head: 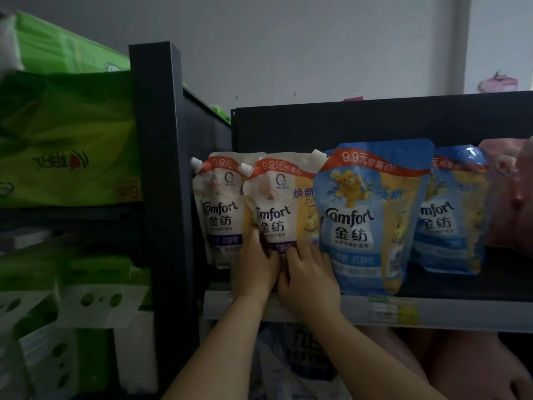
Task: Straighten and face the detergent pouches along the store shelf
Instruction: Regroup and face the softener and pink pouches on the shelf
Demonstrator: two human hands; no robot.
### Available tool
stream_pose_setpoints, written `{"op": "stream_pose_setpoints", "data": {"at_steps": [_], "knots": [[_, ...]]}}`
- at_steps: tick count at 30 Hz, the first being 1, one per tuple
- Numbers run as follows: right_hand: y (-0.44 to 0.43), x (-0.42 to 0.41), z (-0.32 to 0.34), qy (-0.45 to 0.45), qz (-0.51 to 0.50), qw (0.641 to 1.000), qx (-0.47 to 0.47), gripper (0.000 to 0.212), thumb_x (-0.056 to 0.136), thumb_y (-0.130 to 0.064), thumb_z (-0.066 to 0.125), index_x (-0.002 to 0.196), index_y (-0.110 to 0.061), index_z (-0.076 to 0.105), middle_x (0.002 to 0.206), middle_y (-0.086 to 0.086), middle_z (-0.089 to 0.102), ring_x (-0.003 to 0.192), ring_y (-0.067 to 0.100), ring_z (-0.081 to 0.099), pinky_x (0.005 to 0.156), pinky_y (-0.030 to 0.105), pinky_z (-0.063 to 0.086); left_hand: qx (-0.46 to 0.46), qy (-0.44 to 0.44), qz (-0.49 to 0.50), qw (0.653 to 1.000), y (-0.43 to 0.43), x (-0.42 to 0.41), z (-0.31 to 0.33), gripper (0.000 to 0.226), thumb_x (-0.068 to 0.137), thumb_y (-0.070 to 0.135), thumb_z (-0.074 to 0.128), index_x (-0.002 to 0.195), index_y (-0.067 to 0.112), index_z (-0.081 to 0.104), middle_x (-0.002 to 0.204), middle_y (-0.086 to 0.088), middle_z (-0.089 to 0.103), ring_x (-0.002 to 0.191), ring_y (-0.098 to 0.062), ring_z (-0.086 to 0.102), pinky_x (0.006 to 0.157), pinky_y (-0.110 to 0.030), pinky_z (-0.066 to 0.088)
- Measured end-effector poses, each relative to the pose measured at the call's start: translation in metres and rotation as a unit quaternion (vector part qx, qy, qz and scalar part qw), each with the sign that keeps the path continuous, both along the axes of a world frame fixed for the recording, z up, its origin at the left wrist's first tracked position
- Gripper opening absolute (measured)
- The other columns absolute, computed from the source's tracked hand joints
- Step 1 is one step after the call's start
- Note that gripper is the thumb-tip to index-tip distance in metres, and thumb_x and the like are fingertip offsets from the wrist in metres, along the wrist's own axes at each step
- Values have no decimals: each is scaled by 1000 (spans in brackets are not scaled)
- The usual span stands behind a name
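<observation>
On the shelf point(461, 310), we are squaring the second white pouch point(277, 203). Our left hand point(255, 265) grips its lower edge and our right hand point(308, 280) presses flat against its base. Next, we judge, the overlapping blue pouch point(372, 217) needs shifting right.

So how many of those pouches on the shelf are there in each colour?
White Comfort pouches: 2
Blue Comfort pouches: 2
Pink pouch, blurred at the right edge: 1
Total: 5
</observation>
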State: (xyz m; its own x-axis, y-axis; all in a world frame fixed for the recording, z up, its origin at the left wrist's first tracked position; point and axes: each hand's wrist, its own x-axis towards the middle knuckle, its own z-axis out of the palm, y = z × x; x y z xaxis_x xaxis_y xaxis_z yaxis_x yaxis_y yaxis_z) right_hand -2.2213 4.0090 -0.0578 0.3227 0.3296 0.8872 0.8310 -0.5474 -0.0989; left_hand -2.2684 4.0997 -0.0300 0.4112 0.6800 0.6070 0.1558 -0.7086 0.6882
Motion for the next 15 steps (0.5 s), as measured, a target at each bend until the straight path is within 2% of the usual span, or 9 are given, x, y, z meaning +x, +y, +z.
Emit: {"op": "stream_pose_setpoints", "data": {"at_steps": [3, 6, 9, 12, 15], "knots": [[1, 0, 0, 9, -23, 999, -21, 20, 71, -26, 42, 76, -14, 57, 82, 10, 59, 74, 30, 58, 66, 39, 48, -21, -51, 27, 998, -2, -1, -1, 17, 77, 17, 60, 83, 22, 44, 88, 1, 55, 80, -20, 55, 62, -31, 43], [-1, -3, 2, 14, -33, 999, -19, 22, 74, -27, 41, 77, -12, 57, 80, 12, 60, 72, 32, 59, 63, 39, 48, -23, -9, 27, 999, -5, -4, -1, 17, 81, 26, 59, 72, 15, 50, 68, -1, 57, 65, -19, 55, 53, -29, 36], [0, -4, 4, 12, -41, 999, -31, 24, 75, -29, 41, 80, -12, 57, 81, 12, 61, 73, 32, 60, 63, 39, 48, 2, 19, 3, 1000, -3, -7, -3, 32, 85, 35, 58, 64, 11, 56, 61, -1, 60, 62, -19, 58, 56, -29, 42], [1, -1, 6, 16, -31, 998, -57, 24, 76, -35, 40, 81, -17, 55, 81, 6, 61, 73, 27, 60, 67, 37, 48, -11, 17, -35, 999, 2, -8, -4, 24, 86, 40, 61, 70, 22, 57, 68, 9, 64, 68, -12, 61, 62, -27, 47], [2, 2, 7, 35, -6, 997, -74, 24, 76, -35, 39, 84, -18, 54, 84, 4, 60, 75, 25, 57, 72, 36, 45, -7, 34, -29, 999, 4, -7, -5, 21, 87, 47, 61, 79, 29, 54, 73, 11, 65, 71, -8, 61, 63, -27, 48]]}}
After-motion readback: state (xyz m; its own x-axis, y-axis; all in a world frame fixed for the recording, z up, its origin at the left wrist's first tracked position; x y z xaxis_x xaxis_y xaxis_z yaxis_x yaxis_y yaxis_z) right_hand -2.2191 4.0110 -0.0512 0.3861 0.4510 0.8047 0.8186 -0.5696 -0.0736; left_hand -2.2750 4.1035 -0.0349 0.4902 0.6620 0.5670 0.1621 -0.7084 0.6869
